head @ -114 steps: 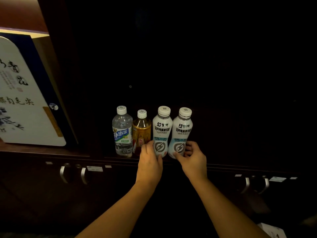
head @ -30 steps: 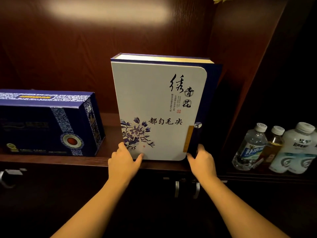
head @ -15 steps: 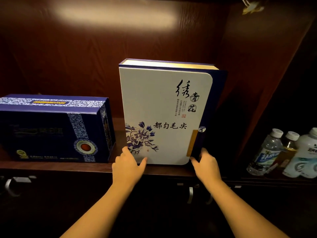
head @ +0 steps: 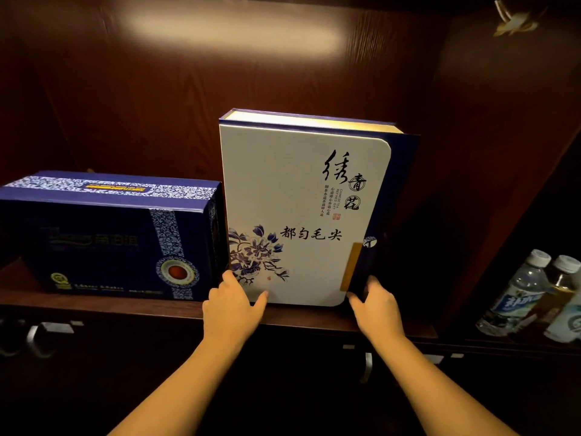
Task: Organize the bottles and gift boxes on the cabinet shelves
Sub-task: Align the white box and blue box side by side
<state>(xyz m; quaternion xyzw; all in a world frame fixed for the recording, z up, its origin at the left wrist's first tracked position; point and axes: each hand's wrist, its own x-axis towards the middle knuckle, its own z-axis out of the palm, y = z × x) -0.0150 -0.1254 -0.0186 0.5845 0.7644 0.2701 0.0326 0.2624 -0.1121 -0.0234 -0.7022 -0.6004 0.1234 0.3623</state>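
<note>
On the shelf [head: 94,305], fingers [head: 262,298] flank the upright white gift box [head: 298,196].

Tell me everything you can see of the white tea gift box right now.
The white tea gift box stands upright on the wooden shelf, book-shaped, with a white front flap, navy spine and sides, black calligraphy, a blue flower print and a gold strip near its right edge. It looks like card. Its left side sits against or very near the dark blue gift box. The left hand and right hand grip its bottom corners.
</note>
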